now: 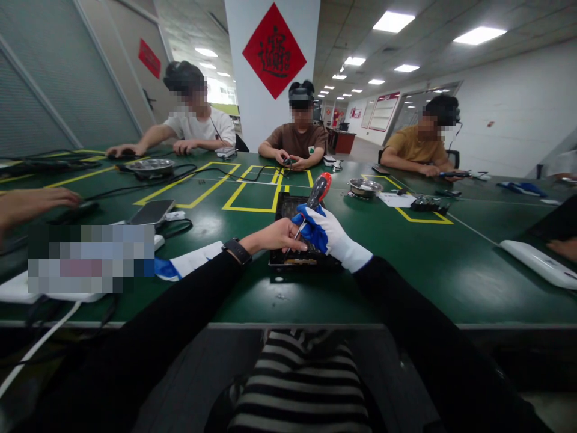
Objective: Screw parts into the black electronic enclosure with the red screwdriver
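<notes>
While right grip (pixel 323 231) clasps screwdriver (pixel 319 191): press along the shaft, not across.
Left grip (pixel 278 234): beside shaft; cannot tell if pinching; best clear of tip.
Black casing (pixel 285 207): beneath both grips, on bench (pixel 419 264); brace flat.

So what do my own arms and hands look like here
You have long black sleeves. Your left hand is bare apart from a dark, watch-like wristband. Your right hand wears a white glove with blue around the fingers.

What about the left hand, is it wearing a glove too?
No, the left hand is bare, while the right hand wears a glove.
</notes>
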A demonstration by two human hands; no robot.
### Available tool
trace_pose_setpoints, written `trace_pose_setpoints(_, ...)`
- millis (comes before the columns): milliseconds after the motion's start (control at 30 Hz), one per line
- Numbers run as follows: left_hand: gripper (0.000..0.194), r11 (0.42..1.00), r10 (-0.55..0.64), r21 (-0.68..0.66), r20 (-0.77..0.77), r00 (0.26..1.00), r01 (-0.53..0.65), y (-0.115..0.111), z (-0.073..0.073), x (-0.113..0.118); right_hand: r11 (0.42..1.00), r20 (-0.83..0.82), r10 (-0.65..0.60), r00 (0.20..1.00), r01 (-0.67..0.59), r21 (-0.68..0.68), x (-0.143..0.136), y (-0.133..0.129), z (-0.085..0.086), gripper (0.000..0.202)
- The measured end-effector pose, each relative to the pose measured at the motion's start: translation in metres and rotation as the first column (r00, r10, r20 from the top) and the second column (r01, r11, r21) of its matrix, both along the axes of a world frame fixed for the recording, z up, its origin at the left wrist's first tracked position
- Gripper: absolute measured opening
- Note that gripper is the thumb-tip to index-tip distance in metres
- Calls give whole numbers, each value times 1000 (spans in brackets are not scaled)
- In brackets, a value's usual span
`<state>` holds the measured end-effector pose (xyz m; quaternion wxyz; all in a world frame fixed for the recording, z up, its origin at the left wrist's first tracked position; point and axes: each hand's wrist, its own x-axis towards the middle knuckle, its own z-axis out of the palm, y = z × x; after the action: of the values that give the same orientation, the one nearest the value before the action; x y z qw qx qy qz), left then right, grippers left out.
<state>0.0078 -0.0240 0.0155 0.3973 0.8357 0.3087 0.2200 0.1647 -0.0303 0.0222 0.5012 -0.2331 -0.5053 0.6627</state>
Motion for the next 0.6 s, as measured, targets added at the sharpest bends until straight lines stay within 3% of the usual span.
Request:
trace_pose_setpoints(167,35,1000,11,-5,14,1000,-11,-1,0,0,1000,-3,9,1000,-9,1,2,1,0,29)
trace_pose_setpoints(400,35,999,5,-32,39,999,-4,0,-1,0,988,-33,151,988,-152,-15,8,2,4,31)
trace_pose_setpoints(600,34,998,8,-62,46,999,-5,1,-4,1,995,-8,103,995,-103,0,6,-6,7,31)
